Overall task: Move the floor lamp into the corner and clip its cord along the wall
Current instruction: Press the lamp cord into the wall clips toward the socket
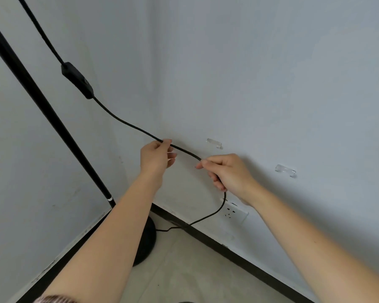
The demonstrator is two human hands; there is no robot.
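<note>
The black floor lamp stands in the corner, its pole (42, 106) slanting up to the left and its round base (148, 239) on the floor, partly behind my left forearm. Its black cord (123, 121) hangs from an inline switch (77, 80) down to my hands. My left hand (155, 157) pinches the cord. My right hand (228, 171) grips it a little further along, just below and left of a clear wall clip (214, 143). A second clear clip (285, 170) sits to the right. Below my right hand the cord loops down to the floor.
A white wall socket (234, 212) sits low on the right wall, under my right wrist. A dark skirting board (249, 262) runs along both walls. The floor (195, 270) is pale tile.
</note>
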